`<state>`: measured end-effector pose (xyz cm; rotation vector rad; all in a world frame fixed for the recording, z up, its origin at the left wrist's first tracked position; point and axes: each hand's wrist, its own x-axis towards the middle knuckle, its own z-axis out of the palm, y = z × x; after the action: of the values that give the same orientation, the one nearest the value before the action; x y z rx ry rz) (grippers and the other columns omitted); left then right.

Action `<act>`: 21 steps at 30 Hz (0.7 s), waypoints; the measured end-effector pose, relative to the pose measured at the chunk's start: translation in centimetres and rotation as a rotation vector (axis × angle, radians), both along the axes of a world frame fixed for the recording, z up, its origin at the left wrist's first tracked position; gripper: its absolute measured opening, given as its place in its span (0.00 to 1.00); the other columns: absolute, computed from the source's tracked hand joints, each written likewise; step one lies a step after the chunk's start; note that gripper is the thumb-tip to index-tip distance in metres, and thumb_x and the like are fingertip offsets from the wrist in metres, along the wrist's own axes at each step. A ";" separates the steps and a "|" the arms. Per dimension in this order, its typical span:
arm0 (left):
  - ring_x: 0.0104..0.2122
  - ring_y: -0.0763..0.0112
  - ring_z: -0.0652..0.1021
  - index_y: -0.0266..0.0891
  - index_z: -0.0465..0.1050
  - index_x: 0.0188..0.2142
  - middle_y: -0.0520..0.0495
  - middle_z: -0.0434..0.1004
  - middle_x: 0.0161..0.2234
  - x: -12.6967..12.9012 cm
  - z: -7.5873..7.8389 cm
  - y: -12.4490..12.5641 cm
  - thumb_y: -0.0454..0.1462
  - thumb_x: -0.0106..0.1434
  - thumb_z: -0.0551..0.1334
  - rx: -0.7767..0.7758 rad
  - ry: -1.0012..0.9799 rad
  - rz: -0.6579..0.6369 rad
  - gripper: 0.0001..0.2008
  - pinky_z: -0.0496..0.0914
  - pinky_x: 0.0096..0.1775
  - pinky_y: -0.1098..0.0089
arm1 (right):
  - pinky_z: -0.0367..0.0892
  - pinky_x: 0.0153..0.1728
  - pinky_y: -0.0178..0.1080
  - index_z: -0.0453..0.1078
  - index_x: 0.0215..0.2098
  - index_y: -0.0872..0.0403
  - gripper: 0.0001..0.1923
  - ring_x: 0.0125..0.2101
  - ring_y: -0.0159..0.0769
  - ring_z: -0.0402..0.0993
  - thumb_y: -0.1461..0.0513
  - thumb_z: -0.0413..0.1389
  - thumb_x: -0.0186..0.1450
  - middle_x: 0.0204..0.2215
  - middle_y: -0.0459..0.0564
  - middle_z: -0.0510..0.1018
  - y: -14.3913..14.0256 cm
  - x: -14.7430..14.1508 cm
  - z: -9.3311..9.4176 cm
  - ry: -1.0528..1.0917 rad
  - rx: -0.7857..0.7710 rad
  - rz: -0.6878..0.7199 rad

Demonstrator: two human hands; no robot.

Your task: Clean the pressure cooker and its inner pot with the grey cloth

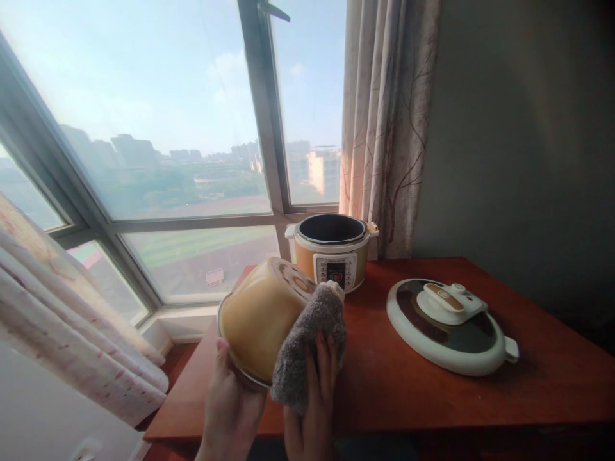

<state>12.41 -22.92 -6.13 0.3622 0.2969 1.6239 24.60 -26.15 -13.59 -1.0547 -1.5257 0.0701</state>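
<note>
Tilted on its side above the table's front edge is a gold inner pot (259,314), its round base turned up and away from me. My left hand (233,397) grips it by the rim at the lower left, thumb on the outer wall. A fuzzy grey cloth (302,352) lies against the pot's right side. My right hand (314,378) presses that cloth to the wall, with its fingers over the fabric. Behind the pot stands a gold and white electric pressure cooker (331,253) without its lid, its dark inside showing.
The cooker's round white lid (449,326) with a dark top lies on the right of the reddish wooden table (369,390). A large window (182,128) rises behind the table, with curtains (384,115) on either side.
</note>
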 end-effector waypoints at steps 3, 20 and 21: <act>0.45 0.63 0.83 0.50 0.65 0.65 0.45 0.82 0.49 -0.3 -0.8 -0.1 0.44 0.76 0.48 0.055 -0.045 0.041 0.22 0.67 0.61 0.60 | 0.49 0.65 0.67 0.44 0.73 0.51 0.34 0.71 0.56 0.43 0.53 0.46 0.72 0.72 0.58 0.48 0.5 -0.1 -0.3 0.329 -0.142 0.017; 0.55 0.56 0.76 0.50 0.54 0.70 0.43 0.75 0.55 -2.8 -0.3 -1.8 0.32 0.72 0.56 -0.146 0.248 0.047 0.29 0.66 0.61 0.56 | 0.64 0.60 0.49 0.78 0.47 0.50 0.19 0.54 0.46 0.75 0.50 0.58 0.62 0.48 0.49 0.82 13.5 8.5 8.5 0.584 -0.448 0.497; 0.55 0.55 0.76 0.50 0.54 0.70 0.43 0.75 0.55 -2.8 0.2 -2.0 0.31 0.70 0.57 -0.193 0.295 0.051 0.31 0.68 0.60 0.56 | 0.62 0.61 0.50 0.78 0.48 0.50 0.20 0.54 0.46 0.74 0.51 0.57 0.62 0.49 0.50 0.82 13.9 8.4 9.2 0.543 -0.414 0.528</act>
<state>9.63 -24.92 -5.98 0.4493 0.6864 1.5745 32.96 -12.29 -4.36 -0.8220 -1.2660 0.9954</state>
